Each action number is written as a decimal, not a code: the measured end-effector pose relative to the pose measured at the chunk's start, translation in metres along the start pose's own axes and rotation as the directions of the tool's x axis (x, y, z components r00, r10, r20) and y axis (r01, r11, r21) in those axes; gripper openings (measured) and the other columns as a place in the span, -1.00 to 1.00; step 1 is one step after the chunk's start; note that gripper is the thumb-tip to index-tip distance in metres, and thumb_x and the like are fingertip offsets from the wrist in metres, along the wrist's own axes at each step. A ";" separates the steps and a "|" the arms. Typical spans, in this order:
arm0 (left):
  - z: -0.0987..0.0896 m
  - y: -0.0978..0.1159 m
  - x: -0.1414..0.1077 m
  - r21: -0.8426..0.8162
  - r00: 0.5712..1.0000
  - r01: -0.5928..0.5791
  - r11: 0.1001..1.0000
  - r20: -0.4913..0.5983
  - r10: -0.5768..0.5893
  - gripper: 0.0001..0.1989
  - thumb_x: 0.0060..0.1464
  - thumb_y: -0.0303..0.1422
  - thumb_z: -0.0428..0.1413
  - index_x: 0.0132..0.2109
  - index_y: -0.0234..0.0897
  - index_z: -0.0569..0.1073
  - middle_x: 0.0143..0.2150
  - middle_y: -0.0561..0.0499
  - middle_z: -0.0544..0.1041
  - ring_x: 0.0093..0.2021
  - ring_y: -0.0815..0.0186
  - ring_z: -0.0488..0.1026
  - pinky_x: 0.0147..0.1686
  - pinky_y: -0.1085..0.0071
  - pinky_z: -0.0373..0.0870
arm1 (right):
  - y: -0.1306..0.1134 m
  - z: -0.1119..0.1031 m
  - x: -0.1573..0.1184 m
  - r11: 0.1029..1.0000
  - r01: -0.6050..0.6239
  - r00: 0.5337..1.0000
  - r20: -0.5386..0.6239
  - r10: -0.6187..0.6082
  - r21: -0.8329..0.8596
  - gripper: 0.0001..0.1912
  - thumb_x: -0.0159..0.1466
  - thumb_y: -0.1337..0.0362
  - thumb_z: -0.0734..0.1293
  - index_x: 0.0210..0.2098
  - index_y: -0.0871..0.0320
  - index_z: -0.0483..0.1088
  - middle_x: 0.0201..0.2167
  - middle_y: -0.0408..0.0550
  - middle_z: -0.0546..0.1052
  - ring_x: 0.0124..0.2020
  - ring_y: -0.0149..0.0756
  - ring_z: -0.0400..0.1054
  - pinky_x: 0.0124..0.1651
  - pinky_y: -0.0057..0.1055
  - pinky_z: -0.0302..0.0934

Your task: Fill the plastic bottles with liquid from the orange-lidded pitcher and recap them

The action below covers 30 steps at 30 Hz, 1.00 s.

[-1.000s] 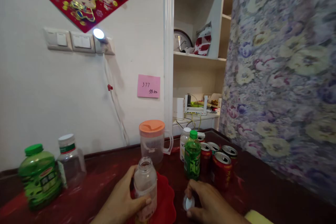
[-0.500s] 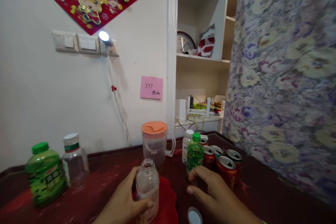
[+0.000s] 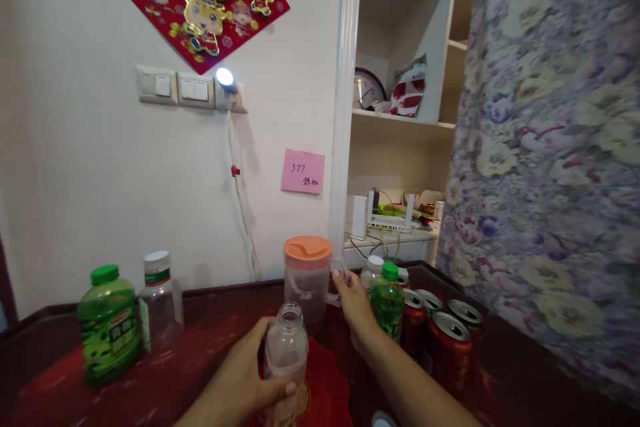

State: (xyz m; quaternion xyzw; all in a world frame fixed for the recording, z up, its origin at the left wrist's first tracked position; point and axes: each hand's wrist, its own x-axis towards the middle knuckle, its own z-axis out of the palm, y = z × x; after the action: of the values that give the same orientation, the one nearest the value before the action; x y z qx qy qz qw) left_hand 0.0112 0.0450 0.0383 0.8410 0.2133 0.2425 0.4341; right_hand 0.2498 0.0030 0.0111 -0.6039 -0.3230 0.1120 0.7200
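My left hand (image 3: 250, 373) is wrapped round a clear, uncapped bottle (image 3: 287, 353), which stands upright over a red scalloped plate (image 3: 330, 380). Farther back is a clear plastic pitcher (image 3: 305, 290) with an orange lid. My right hand (image 3: 354, 297) has its fingers at the pitcher's handle (image 3: 336, 280), curled against it on the right side. A round white cap (image 3: 383, 419) shows in part at the bottom edge, below my right forearm.
Right of my right arm stand a green bottle (image 3: 389, 300), a white-capped bottle (image 3: 373, 269) and several opened cans (image 3: 450, 347). At the left are a green-capped bottle (image 3: 110, 330) and a clear jar (image 3: 163, 307). A wall (image 3: 200, 180) rises behind the table.
My right hand has moved forward and left, from beside the green bottle to the pitcher's handle. The left hand still holds the clear bottle. The view has shifted slightly left.
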 end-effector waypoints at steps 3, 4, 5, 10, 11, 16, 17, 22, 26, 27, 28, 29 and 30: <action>-0.002 0.001 0.000 -0.018 1.000 0.006 1.000 0.013 -0.006 -0.45 -0.21 -0.33 0.28 0.00 -0.22 0.40 -0.01 -0.03 0.60 -0.02 0.07 0.49 0.02 0.27 0.38 | 0.009 0.005 0.003 0.995 -0.065 0.998 0.020 0.064 0.077 -0.66 0.53 0.10 0.35 -0.24 0.26 0.44 -0.33 -0.11 0.47 -0.32 -0.25 0.44 -0.18 -0.31 0.41; -0.002 0.001 0.000 -0.012 1.000 0.016 1.000 0.011 -0.015 -0.46 -0.22 -0.36 0.28 0.00 -0.22 0.40 -0.02 -0.03 0.60 -0.03 0.08 0.49 0.00 0.29 0.38 | 0.010 0.007 0.002 0.992 -0.075 0.997 0.018 0.073 0.105 -0.66 0.54 0.11 0.35 -0.25 0.26 0.43 -0.35 -0.12 0.46 -0.35 -0.28 0.43 -0.22 -0.34 0.41; -0.002 0.001 0.000 -0.011 1.000 0.021 1.000 0.011 -0.021 -0.46 -0.22 -0.38 0.28 0.00 -0.23 0.40 -0.04 -0.01 0.59 -0.05 0.09 0.48 -0.01 0.30 0.38 | 0.011 0.009 0.002 0.988 -0.079 0.997 0.010 0.078 0.133 -0.67 0.55 0.12 0.34 -0.25 0.26 0.43 -0.36 -0.13 0.45 -0.37 -0.30 0.42 -0.26 -0.37 0.40; -0.002 -0.008 0.002 -0.010 1.000 -0.022 1.000 0.014 0.022 -0.39 -0.20 -0.33 0.32 0.07 -0.21 0.38 0.04 -0.03 0.57 0.03 0.05 0.45 0.03 0.28 0.34 | 0.014 0.026 0.005 0.969 -0.061 0.994 -0.072 0.081 0.238 -0.63 0.54 0.15 0.35 -0.34 0.25 0.37 -0.51 -0.25 0.32 -0.56 -0.42 0.27 -0.47 -0.53 0.27; -0.002 -0.010 0.002 0.000 1.000 -0.016 1.000 0.010 0.016 -0.37 -0.21 -0.33 0.33 0.07 -0.21 0.38 0.07 -0.04 0.56 0.06 0.03 0.44 0.06 0.26 0.33 | 0.013 0.029 0.006 0.966 -0.052 0.993 -0.087 0.076 0.252 -0.63 0.54 0.14 0.36 -0.34 0.25 0.37 -0.52 -0.25 0.31 -0.57 -0.42 0.26 -0.49 -0.54 0.25; -0.001 -0.010 0.001 0.044 0.999 0.041 0.998 -0.010 -0.041 -0.36 -0.23 -0.40 0.28 0.09 -0.20 0.38 0.11 -0.04 0.55 0.10 0.01 0.43 0.11 0.23 0.30 | -0.011 0.032 0.014 0.959 0.029 0.991 -0.135 0.010 0.282 -0.62 0.50 0.06 0.39 -0.29 0.25 0.40 -0.43 -0.18 0.40 -0.50 -0.38 0.33 -0.43 -0.50 0.30; -0.001 -0.009 0.000 0.038 0.999 0.038 0.999 -0.008 -0.038 -0.37 -0.22 -0.40 0.27 0.10 -0.20 0.38 0.10 -0.03 0.56 0.10 0.02 0.43 0.10 0.24 0.31 | -0.020 0.028 0.015 0.959 0.052 0.990 -0.142 -0.012 0.280 -0.61 0.49 0.04 0.38 -0.29 0.25 0.40 -0.42 -0.17 0.41 -0.50 -0.37 0.33 -0.42 -0.49 0.30; 0.000 -0.005 -0.003 -0.033 1.000 0.003 0.999 0.006 -0.003 -0.42 -0.21 -0.32 0.30 0.04 -0.24 0.39 -0.03 -0.02 0.57 -0.05 0.10 0.46 -0.05 0.33 0.37 | -0.078 0.000 0.022 0.963 0.195 0.968 -0.196 -0.158 0.186 -0.47 0.37 -0.14 0.43 -0.41 0.20 0.33 -0.54 -0.24 0.30 -0.56 -0.40 0.22 -0.49 -0.52 0.17; 0.000 -0.007 -0.002 -0.025 1.000 -0.012 1.000 -0.003 0.012 -0.46 -0.21 -0.39 0.29 -0.01 -0.24 0.40 -0.09 0.04 0.56 -0.10 0.16 0.44 -0.10 0.37 0.35 | -0.133 -0.031 0.016 0.948 0.306 0.940 -0.183 -0.288 0.083 -0.21 0.01 -0.46 0.47 -0.56 0.11 0.14 -0.63 -0.29 0.15 -0.58 -0.39 0.11 -0.54 -0.51 0.07; -0.001 -0.008 -0.002 -0.018 1.000 -0.017 1.000 -0.008 0.017 -0.46 -0.22 -0.40 0.30 -0.01 -0.24 0.40 -0.09 0.04 0.56 -0.11 0.17 0.43 -0.11 0.38 0.34 | -0.145 -0.040 0.012 0.946 0.318 0.937 -0.171 -0.305 0.056 -0.20 -0.02 -0.48 0.47 -0.55 0.12 0.17 -0.63 -0.28 0.17 -0.59 -0.39 0.11 -0.56 -0.52 0.05; -0.001 -0.008 -0.002 -0.012 1.000 -0.015 1.000 -0.008 0.015 -0.45 -0.23 -0.40 0.30 -0.01 -0.23 0.40 -0.09 0.04 0.56 -0.11 0.17 0.43 -0.12 0.38 0.34 | -0.156 -0.048 0.008 0.944 0.329 0.935 -0.151 -0.321 0.032 -0.21 -0.02 -0.47 0.48 -0.54 0.13 0.20 -0.62 -0.28 0.17 -0.58 -0.38 0.12 -0.55 -0.52 0.06; -0.001 -0.008 -0.002 -0.012 1.000 -0.010 1.000 -0.004 0.010 -0.44 -0.24 -0.39 0.31 -0.01 -0.23 0.40 -0.09 0.03 0.57 -0.11 0.16 0.43 -0.13 0.38 0.34 | -0.166 -0.057 0.004 0.941 0.337 0.934 -0.130 -0.333 0.010 -0.22 -0.01 -0.46 0.49 -0.53 0.13 0.22 -0.62 -0.27 0.17 -0.58 -0.38 0.12 -0.55 -0.53 0.07; -0.002 -0.008 -0.002 -0.018 1.000 -0.005 1.000 -0.002 0.005 -0.44 -0.24 -0.38 0.32 -0.02 -0.24 0.40 -0.09 0.03 0.57 -0.12 0.16 0.43 -0.13 0.37 0.34 | -0.175 -0.065 -0.001 0.941 0.339 0.935 -0.102 -0.338 -0.012 -0.23 0.00 -0.44 0.51 -0.53 0.14 0.22 -0.63 -0.27 0.18 -0.60 -0.39 0.11 -0.56 -0.54 0.05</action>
State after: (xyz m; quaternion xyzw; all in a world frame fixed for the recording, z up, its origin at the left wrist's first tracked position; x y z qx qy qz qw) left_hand 0.0073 0.0493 0.0321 0.8374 0.2096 0.2462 0.4408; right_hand 0.2483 -0.0924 0.1716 -0.5423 -0.3842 -0.0440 0.7459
